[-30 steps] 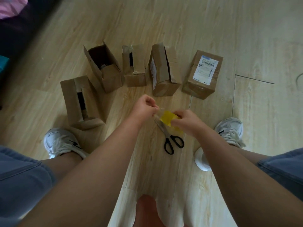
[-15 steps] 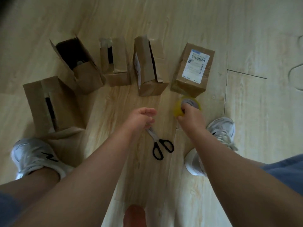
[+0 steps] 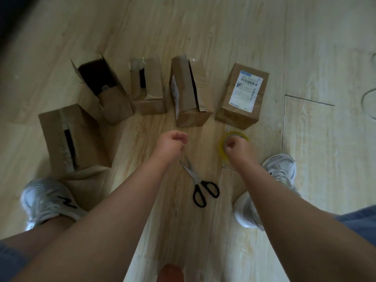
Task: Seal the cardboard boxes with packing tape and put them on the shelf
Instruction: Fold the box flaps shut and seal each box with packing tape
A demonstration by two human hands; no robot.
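Five brown cardboard boxes stand in an arc on the wooden floor: a large one with a gaping top seam (image 3: 61,135), one with its flaps wide open (image 3: 109,104), a small one with a gap (image 3: 150,84), a tall one with a loose flap (image 3: 189,98), and a closed one bearing a shipping label (image 3: 240,112). My right hand (image 3: 240,149) grips a yellowish tape roll (image 3: 222,148) low over the floor, just in front of the labelled box. My left hand (image 3: 171,145) hovers with curled fingers, holding nothing, above the blade tips of the scissors (image 3: 203,190).
My two white sneakers stand on the floor, the left one (image 3: 46,202) beside the large box and the right one (image 3: 278,169) beside the tape roll. A dark edge of furniture (image 3: 12,21) shows at the top left. Bare floor lies to the right.
My hands have parted: the left let go of the tape end and the right carried the roll right and down toward the floor by the labelled box. The view shifted slightly.
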